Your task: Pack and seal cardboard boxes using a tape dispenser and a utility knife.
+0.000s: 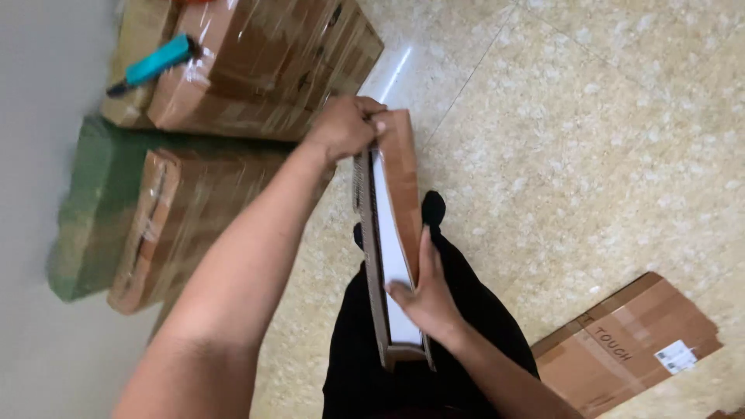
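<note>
Indoors, on a speckled tile floor (pixel 605 132), taped cardboard boxes (pixel 256 70) are stacked beside a flat carton (pixel 632 341). Over the person's lap, a slim open box (pixel 388 233) stands on edge: left hand (pixel 341 128) grips its far end, right hand (pixel 423 299) clasps the near flap. Steady support at both ends looks wise.

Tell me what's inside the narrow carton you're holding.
Inside the narrow carton a flat white slab shows edge-on; cardboard hides the rest. Left hand grips the top, right hand the side.
</note>
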